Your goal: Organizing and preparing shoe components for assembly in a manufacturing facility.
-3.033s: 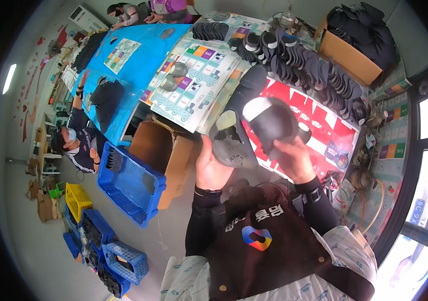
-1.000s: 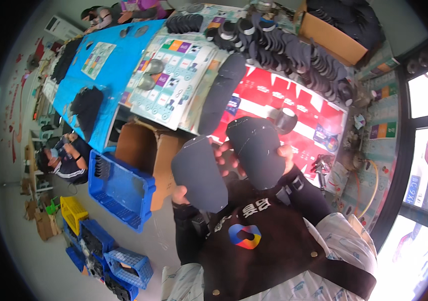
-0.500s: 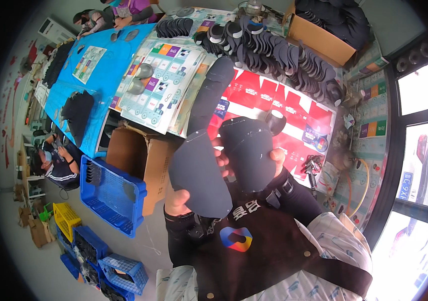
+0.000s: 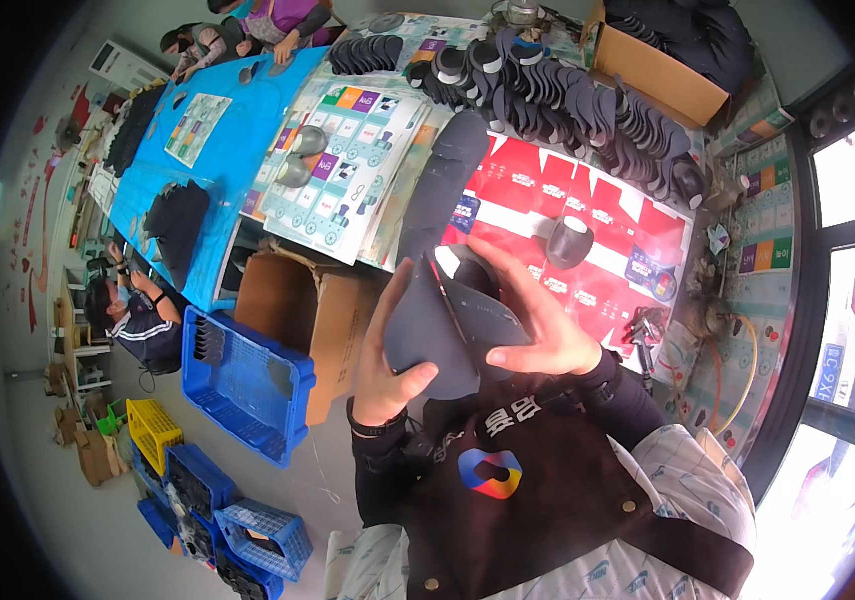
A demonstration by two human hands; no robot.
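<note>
In front of my chest I hold two dark grey insoles close together, edges touching. My left hand (image 4: 383, 375) grips the left insole (image 4: 417, 325), thumb on its near face. My right hand (image 4: 552, 325) is wrapped round the right insole (image 4: 497, 318), thumb across its lower part and fingers along its far side. That one is bent, and a white patch shows at its upper end. Beyond my hands a long overlapping row of insoles (image 4: 439, 190) lies along the table. A single curved insole (image 4: 569, 245) sits on the red and white printed sheet (image 4: 517, 185).
Nested insoles (image 4: 567, 110) line the table's back, beside a cardboard box (image 4: 657, 75) full of dark pieces. Left of me are an open carton (image 4: 332, 320) and a blue crate (image 4: 247, 385). Co-workers sit around the blue table (image 4: 237, 130). A metal tool (image 4: 644, 330) lies at right.
The two insoles have been brought together, and the right one is now bent and turned. My right hand has shifted its grip. The whole view has shifted slightly.
</note>
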